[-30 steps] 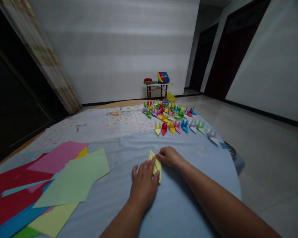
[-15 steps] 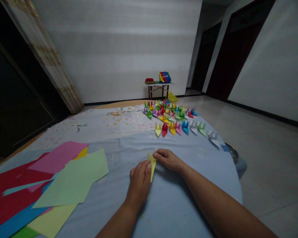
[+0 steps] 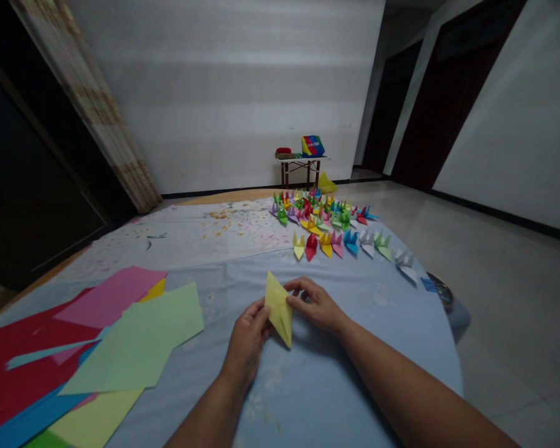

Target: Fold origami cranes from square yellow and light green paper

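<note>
A yellow folded paper [image 3: 279,309], diamond-shaped with a crease down its lower half, is held between both hands above the blue cloth. My left hand [image 3: 248,336] pinches its left edge, thumb on the front face and fingers behind. On the other side, my right hand [image 3: 315,303] grips the right edge between thumb and fingers; its fingertips are partly hidden behind the paper. Beyond the hands stands a row of folded paper cranes, among them a red crane [image 3: 311,247] and a blue crane [image 3: 351,242].
Coloured paper sheets overlap at the left, with a light green sheet [image 3: 135,342] and a pink sheet [image 3: 109,295] on top. Many more cranes crowd the table's far right. A small stand [image 3: 301,159] bears a colourful box [image 3: 312,145]. The round table's edge curves along the right.
The yellow paper has turned from a narrow, nearly edge-on view to show its broad face. My left hand has shifted slightly left and rotated, its thumb now on the front.
</note>
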Tool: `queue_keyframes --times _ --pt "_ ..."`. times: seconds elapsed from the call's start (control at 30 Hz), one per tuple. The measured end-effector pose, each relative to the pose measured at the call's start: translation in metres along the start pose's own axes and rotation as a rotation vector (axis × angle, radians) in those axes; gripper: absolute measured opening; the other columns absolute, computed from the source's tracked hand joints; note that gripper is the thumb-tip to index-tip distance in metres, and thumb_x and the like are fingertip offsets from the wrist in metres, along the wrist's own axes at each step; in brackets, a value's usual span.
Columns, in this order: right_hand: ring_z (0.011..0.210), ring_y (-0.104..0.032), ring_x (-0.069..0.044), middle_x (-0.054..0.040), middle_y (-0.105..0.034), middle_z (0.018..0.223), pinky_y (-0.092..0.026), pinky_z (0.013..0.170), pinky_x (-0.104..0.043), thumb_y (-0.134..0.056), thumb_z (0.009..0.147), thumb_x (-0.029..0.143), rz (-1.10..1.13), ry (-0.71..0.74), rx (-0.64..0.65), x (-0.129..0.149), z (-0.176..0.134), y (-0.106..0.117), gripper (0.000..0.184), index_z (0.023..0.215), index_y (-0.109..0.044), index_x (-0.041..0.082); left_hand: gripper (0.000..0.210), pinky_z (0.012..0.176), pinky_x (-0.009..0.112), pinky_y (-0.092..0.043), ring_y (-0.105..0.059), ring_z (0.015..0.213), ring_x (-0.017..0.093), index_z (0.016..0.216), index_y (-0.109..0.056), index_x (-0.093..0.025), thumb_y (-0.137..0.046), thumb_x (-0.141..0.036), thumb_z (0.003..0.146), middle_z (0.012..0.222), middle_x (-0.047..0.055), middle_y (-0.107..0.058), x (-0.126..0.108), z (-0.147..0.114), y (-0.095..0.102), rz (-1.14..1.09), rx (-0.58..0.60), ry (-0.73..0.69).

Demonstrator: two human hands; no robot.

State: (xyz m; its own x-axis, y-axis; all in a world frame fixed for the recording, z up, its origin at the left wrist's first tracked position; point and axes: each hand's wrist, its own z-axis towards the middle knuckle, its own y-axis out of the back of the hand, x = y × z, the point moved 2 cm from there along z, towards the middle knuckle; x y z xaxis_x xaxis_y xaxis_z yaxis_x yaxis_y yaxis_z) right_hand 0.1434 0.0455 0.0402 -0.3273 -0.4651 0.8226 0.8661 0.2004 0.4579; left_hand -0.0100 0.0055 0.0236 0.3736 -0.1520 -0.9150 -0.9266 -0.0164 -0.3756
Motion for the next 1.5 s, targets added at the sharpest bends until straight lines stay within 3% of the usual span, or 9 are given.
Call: queue_keyframes --times 0.13,0.3,0.57,0.7,0.83,1.03,1.17,1.4,1.5 --pt "0.077 -0.049 -0.013 -0.0036 -0.052 0.09 -0.043 0.068 -0.025 -0.062 0.073 0.031 -0.085 0.107 -0.063 0.002 -0.001 0.0 0.03 0.099 -0.055 0.019 0.034 0.075 0.029 -0.049 -0.063 0.084 0.017 0.104 -0.057 -0.014 -0.061 -0.026 0.073 0.096 0.008 -0.068 0.002 0.002 0.002 -0.119 -0.009 0.039" --pt "0.093 -0.046 -0.02 -0.0071 -0.048 0.099 -0.043 0.08 -0.033 -0.07 0.064 0.036 -0.217 0.215 -0.128 0.016 -0.006 -0.003 0.051 0.108 -0.047 0.02 0.03 0.074 0.027 -0.049 -0.063 0.083 0.017 0.102 -0.058 -0.015 -0.061 -0.026 0.074 0.093 0.007 -0.068 0.003 0.001 0.001 -0.137 -0.03 0.01" --pt "0.086 -0.048 -0.016 -0.0068 -0.045 0.099 -0.045 0.077 -0.03 -0.063 0.07 0.022 -0.215 0.169 -0.016 0.017 -0.01 -0.014 0.039 0.106 -0.047 0.02 0.026 0.072 0.024 -0.048 -0.062 0.084 0.015 0.1 -0.059 -0.016 -0.06 -0.024 0.075 0.093 0.005 -0.068 0.004 0.002 0.003 -0.183 -0.019 -0.026" --pt "0.079 -0.049 -0.013 -0.0057 -0.046 0.097 -0.047 0.066 -0.025 -0.055 0.073 0.012 -0.093 0.197 -0.013 0.013 -0.009 -0.015 0.038 0.109 -0.048 0.021 0.025 0.071 0.025 -0.047 -0.063 0.082 0.016 0.098 -0.059 -0.016 -0.06 -0.025 0.075 0.089 0.005 -0.068 0.004 0.004 0.006 -0.234 -0.024 -0.03" --pt "0.078 -0.051 -0.012 -0.0052 -0.048 0.096 -0.046 0.069 -0.025 -0.049 0.074 0.007 -0.035 0.236 -0.037 0.013 -0.008 -0.016 0.035 0.105 -0.053 0.022 0.025 0.07 0.024 -0.047 -0.062 0.083 0.016 0.099 -0.056 -0.017 -0.057 -0.03 0.078 0.091 0.004 -0.067 0.003 0.003 0.003 -0.195 -0.019 -0.079" --pt "0.073 -0.052 -0.012 -0.005 -0.053 0.091 -0.046 0.067 -0.025 -0.055 0.075 0.012 -0.012 0.23 -0.035 0.006 -0.004 -0.015 0.023 0.095 -0.06 0.021 0.053 0.07 0.025 -0.047 -0.063 0.08 0.017 0.113 -0.045 -0.017 -0.07 -0.024 0.066 0.097 0.007 -0.065 0.005 0.004 -0.001 -0.06 0.068 -0.085" --pt "0.066 -0.051 -0.01 -0.0031 -0.054 0.083 -0.044 0.061 -0.023 -0.056 0.075 0.015 -0.005 0.137 0.003 -0.004 -0.001 -0.009 0.02 0.094 -0.062 0.02 0.059 0.071 0.028 -0.047 -0.063 0.081 0.018 0.121 -0.039 -0.015 -0.066 -0.023 0.069 0.098 0.01 -0.065 0.004 0.005 0.001 -0.116 0.116 -0.025" --pt "0.063 -0.049 -0.009 -0.002 -0.053 0.08 -0.041 0.058 -0.021 -0.053 0.076 0.015 -0.063 0.07 0.078 -0.011 0.0 -0.003 0.017 0.089 -0.065 0.019 0.059 0.074 0.032 -0.049 -0.063 0.077 0.018 0.124 -0.037 -0.017 -0.057 -0.012 0.068 0.089 0.006 -0.067 0.0 0.003 0.005 -0.202 0.036 0.043" --pt "0.077 -0.052 -0.011 -0.0036 -0.052 0.091 -0.044 0.07 -0.024 -0.057 0.075 0.017 -0.081 0.107 0.166 -0.007 -0.003 0.0 0.025 0.1 -0.062 0.021 0.061 0.073 0.032 -0.049 -0.063 0.076 0.017 0.124 -0.039 -0.02 -0.054 -0.009 0.066 0.085 0.004 -0.067 -0.002 0.002 0.006 -0.228 0.011 0.035"
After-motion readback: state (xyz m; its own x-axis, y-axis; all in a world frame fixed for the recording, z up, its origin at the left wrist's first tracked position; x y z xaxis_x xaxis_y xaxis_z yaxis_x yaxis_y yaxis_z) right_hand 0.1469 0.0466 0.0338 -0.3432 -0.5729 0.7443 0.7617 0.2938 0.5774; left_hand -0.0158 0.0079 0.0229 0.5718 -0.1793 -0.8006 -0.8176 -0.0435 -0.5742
